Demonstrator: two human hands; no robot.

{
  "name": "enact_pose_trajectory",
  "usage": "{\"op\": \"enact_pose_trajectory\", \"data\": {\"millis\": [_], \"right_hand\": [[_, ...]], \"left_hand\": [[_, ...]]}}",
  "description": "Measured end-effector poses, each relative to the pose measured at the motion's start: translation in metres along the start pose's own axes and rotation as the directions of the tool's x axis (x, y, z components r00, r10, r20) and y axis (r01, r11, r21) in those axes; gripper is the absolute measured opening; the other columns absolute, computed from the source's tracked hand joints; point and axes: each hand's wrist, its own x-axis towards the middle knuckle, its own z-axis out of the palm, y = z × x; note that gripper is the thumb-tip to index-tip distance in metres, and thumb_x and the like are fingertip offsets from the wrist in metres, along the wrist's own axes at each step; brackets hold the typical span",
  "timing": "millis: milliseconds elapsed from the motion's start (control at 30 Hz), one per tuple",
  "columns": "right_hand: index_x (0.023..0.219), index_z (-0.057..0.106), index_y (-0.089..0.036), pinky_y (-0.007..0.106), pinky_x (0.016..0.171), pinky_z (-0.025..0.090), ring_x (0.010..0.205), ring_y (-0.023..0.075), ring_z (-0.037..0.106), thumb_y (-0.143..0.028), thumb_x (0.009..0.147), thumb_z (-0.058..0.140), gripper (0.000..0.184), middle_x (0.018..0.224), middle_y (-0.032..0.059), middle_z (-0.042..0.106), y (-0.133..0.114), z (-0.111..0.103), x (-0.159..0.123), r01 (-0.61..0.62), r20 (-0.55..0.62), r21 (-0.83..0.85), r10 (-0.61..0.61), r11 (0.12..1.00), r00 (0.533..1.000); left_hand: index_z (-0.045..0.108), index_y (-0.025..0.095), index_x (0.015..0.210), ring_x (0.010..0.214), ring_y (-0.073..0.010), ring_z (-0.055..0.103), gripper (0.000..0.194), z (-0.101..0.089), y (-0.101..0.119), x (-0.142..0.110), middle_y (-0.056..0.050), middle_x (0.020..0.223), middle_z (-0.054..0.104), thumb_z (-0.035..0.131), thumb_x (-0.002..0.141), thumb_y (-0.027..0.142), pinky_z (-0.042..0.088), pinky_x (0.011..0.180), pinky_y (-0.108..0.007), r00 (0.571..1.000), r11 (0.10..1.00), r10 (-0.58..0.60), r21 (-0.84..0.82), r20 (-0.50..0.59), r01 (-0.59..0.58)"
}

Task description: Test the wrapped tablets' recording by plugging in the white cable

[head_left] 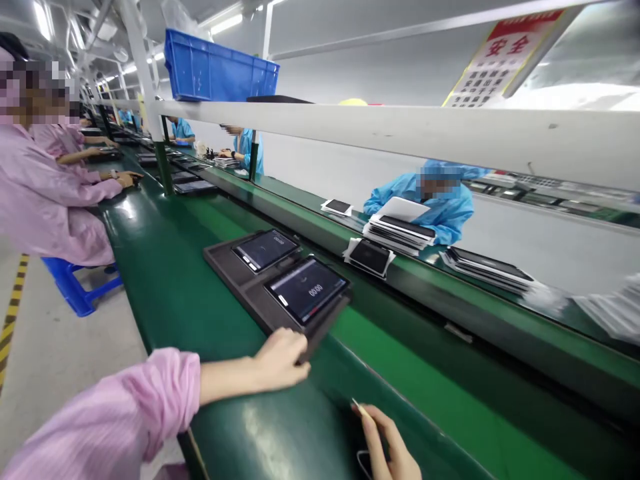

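Note:
A dark grey tray (225, 261) lies on the green conveyor belt (170, 280) and carries two lit tablets, the far tablet (265, 249) and the near tablet (306, 291), whose screen reads 00/00. My left hand (280, 359) is closed on the tray's near corner, its pink sleeve reaching in from the lower left. Low at the frame's bottom, my right hand (387, 443) pinches a thin pale stick (361, 407) between its fingers, just above the belt.
Across the belt a person in blue (440, 203) handles a stack of tablets (397, 233); more stacks (487, 269) lie along the far side. People in pink (45, 193) sit at the left. A white rail (400, 133) with a blue crate (220, 67) runs overhead.

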Motion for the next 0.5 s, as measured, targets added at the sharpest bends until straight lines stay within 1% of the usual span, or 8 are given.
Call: {"op": "enact_pose_trajectory", "data": {"millis": [100, 167, 233, 267, 333, 400, 467, 500], "right_hand": [[0.111, 0.069, -0.021, 0.022, 0.08, 0.062, 0.1, 0.0209, 0.076, -0.05, 0.107, 0.046, 0.038, 0.109, 0.0077, 0.078, -0.02, 0.002, -0.012, 0.02, -0.094, -0.013, -0.021, 1.0, 0.995], [0.101, 0.067, -0.021, 0.022, 0.076, 0.062, 0.088, 0.0183, 0.077, -0.05, 0.108, 0.043, 0.038, 0.093, 0.0054, 0.078, -0.032, -0.003, -0.029, 0.032, -0.091, -0.011, -0.033, 0.999, 0.995], [0.091, 0.065, -0.023, 0.018, 0.068, 0.059, 0.07, 0.0148, 0.074, -0.05, 0.108, 0.042, 0.039, 0.077, 0.0014, 0.073, -0.039, -0.016, -0.051, 0.027, -0.058, -0.035, -0.029, 0.999, 0.998], [0.089, 0.064, -0.024, 0.017, 0.065, 0.058, 0.065, 0.0136, 0.072, -0.05, 0.108, 0.042, 0.04, 0.074, 0.0006, 0.071, -0.042, -0.025, -0.064, 0.02, -0.05, -0.069, -0.023, 0.997, 0.998], [0.089, 0.065, -0.024, 0.016, 0.064, 0.057, 0.068, 0.0134, 0.073, -0.052, 0.108, 0.043, 0.04, 0.078, 0.0015, 0.072, -0.043, -0.046, -0.092, -0.001, -0.057, -0.164, -0.009, 0.986, 0.998], [0.094, 0.067, -0.025, 0.017, 0.067, 0.057, 0.075, 0.0148, 0.074, -0.055, 0.107, 0.043, 0.041, 0.084, 0.0031, 0.074, -0.041, -0.068, -0.119, -0.058, -0.057, -0.25, 0.045, 0.967, 0.997], [0.094, 0.068, -0.025, 0.019, 0.066, 0.057, 0.072, 0.016, 0.074, -0.06, 0.105, 0.043, 0.045, 0.084, 0.0039, 0.075, -0.039, -0.087, -0.146, -0.163, -0.077, -0.29, 0.147, 0.943, 0.986], [0.094, 0.068, -0.025, 0.02, 0.063, 0.057, 0.069, 0.0166, 0.073, -0.064, 0.103, 0.043, 0.047, 0.083, 0.0044, 0.075, -0.039, -0.094, -0.16, -0.23, -0.106, -0.299, 0.207, 0.926, 0.973]], "left_hand": [[0.069, 0.028, 0.09, 0.094, -0.034, 0.074, 0.024, 0.044, 0.068, -0.041, -0.014, 0.087, 0.074, 0.082, 0.072, 0.035, 0.058, 0.085, -0.052, 0.995, 0.988, 0.082, -0.132, 0.049, -0.075], [0.068, 0.035, 0.089, 0.092, -0.0287, 0.077, 0.022, 0.054, 0.103, -0.066, -0.011, 0.085, 0.076, 0.078, 0.07, 0.031, 0.059, 0.085, -0.045, 0.976, 0.957, 0.189, -0.24, 0.104, -0.16], [0.068, 0.042, 0.088, 0.09, -0.0223, 0.078, 0.02, 0.043, 0.12, -0.087, -0.004, 0.09, 0.078, 0.075, 0.073, 0.031, 0.058, 0.091, -0.039, 0.955, 0.92, 0.266, -0.33, 0.134, -0.21], [0.069, 0.045, 0.088, 0.092, -0.0215, 0.077, 0.018, 0.03, 0.119, -0.094, -0.001, 0.096, 0.079, 0.073, 0.075, 0.032, 0.056, 0.097, -0.04, 0.953, 0.91, 0.274, -0.355, 0.133, -0.212], [0.071, 0.048, 0.095, 0.106, -0.0269, 0.074, 0.019, -0.004, 0.098, -0.106, -0.002, 0.114, 0.077, 0.066, 0.085, 0.032, 0.045, 0.113, -0.055, 0.973, 0.924, 0.21, -0.344, 0.097, -0.165], [0.071, 0.042, 0.111, 0.13, -0.0356, 0.061, 0.028, -0.04, 0.06, -0.117, -0.009, 0.132, 0.07, 0.053, 0.093, 0.029, 0.027, 0.119, -0.071, 0.999, 0.967, 0.035, -0.252, -0.021, -0.039], [0.068, 0.035, 0.123, 0.134, -0.0425, 0.055, 0.035, -0.066, 0.02, -0.13, -0.013, 0.139, 0.064, 0.056, 0.091, 0.041, 0.033, 0.114, -0.072, 0.936, 0.978, -0.186, 0.031, -0.297, 0.204], [0.065, 0.029, 0.13, 0.134, -0.046, 0.054, 0.045, -0.074, 0.003, -0.139, -0.018, 0.14, 0.062, 0.055, 0.09, 0.047, 0.037, 0.111, -0.072, 0.896, 0.949, -0.249, 0.092, -0.366, 0.302]]}}
